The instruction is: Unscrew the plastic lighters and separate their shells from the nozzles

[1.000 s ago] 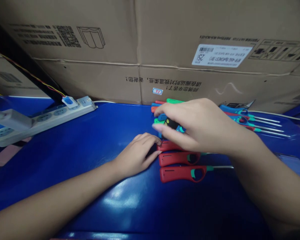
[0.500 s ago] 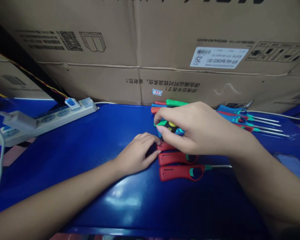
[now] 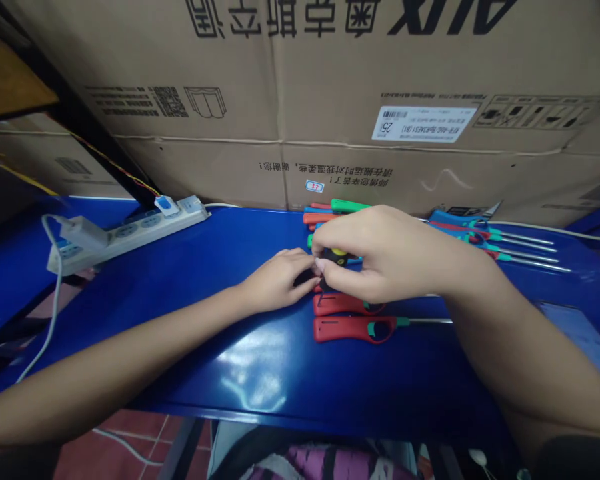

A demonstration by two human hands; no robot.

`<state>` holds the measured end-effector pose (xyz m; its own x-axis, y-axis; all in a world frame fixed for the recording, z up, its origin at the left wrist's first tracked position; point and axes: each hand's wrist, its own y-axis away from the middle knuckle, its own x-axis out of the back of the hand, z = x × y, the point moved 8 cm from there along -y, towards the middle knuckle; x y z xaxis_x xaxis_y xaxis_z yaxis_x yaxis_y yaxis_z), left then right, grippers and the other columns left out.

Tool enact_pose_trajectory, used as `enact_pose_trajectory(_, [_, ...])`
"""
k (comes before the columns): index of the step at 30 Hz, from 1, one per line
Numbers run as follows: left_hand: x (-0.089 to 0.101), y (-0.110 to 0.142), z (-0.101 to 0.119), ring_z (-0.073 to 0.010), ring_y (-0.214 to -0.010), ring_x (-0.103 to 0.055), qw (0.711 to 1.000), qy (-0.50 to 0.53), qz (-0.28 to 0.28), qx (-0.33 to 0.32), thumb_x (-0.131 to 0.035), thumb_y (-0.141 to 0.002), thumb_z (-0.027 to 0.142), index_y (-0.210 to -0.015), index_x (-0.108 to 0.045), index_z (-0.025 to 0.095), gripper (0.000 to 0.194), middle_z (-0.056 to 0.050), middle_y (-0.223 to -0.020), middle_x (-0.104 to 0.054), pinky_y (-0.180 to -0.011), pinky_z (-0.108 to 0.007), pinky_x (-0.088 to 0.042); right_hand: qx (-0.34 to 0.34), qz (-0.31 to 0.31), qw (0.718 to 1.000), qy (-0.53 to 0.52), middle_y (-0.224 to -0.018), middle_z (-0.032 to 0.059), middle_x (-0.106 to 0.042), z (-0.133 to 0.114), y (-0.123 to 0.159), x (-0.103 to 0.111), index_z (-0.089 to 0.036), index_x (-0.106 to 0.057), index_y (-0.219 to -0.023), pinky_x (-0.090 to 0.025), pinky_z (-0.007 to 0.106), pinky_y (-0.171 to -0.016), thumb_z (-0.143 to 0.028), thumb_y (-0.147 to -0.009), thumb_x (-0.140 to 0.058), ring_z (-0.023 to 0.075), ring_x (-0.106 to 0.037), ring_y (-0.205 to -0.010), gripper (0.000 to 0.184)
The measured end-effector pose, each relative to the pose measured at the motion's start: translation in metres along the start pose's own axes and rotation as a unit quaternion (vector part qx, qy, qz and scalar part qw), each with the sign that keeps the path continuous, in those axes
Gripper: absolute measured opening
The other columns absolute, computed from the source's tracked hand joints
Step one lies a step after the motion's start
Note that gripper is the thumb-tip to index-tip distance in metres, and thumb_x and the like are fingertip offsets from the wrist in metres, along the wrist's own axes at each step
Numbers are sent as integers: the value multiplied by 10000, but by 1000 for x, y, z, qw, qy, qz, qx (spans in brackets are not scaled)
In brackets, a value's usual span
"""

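Observation:
My right hand (image 3: 380,250) is closed around a screwdriver (image 3: 336,257) with a black and yellow handle, its lower end over the butt of a red stick lighter (image 3: 318,289). Against that butt, my left hand (image 3: 280,281) pinches with thumb and fingers, its fingertips close to my right thumb. Most of this lighter lies hidden under my hands. Nearer to me lie a second red lighter (image 3: 337,305), partly covered, and a third red lighter (image 3: 350,329) with its metal rod showing. Beyond my right hand are a green lighter (image 3: 350,205) and an orange lighter (image 3: 320,219).
Blue and red lighters (image 3: 460,223) with metal rods lie right of my wrist. A large cardboard box (image 3: 230,160) stands along the back of the blue table (image 3: 180,360). At left is a power strip (image 3: 130,230) with cables; at right, a phone-like slab (image 3: 575,333).
My view has tilted and shifted, showing more box and the table's front edge. The screwdriver and right hand have come lower, closer to my left fingertips and the red lighter's butt.

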<state>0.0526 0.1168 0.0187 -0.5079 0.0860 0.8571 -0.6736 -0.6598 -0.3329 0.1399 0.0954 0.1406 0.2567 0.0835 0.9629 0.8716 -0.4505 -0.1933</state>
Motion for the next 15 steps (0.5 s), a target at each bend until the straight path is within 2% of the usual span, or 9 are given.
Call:
enact_pose_trajectory(4, [0,-9,6,-256,-1036,-641,994,-56,-67,-61,-510,-971,261,-1061,-624,163,175,-115,-1108,-687,-898,-386,-505,-4,-14,999,31,-645,-12,-524,-1,-1,-3,-180,-547,-690,-215,294,-578,-259,-885,-473,114,-343,-572,222])
enact_pose_trajectory(7, [-1,-12,9,-268,-1126,-623,990,-65,-81,-93,-540,-960,264,-1096,-636,176,188,-128,-1168,-677,-953,-392,-494,-5,-9,999,32,-640,-11,-517,0,0,-1,-183,-532,-679,-214,296,-575,-256,-878,-463,115,-333,-567,223])
enact_pose_trajectory(15, [-2,-20,6,-286,-1188,-600,993,-68,-70,-62,-559,-966,317,-1103,-652,176,219,-131,-1180,-674,-971,-406,-477,-10,-5,999,45,-653,3,-547,1,0,-1,-176,-551,-697,-215,299,-580,-259,-886,-461,117,-362,-575,225])
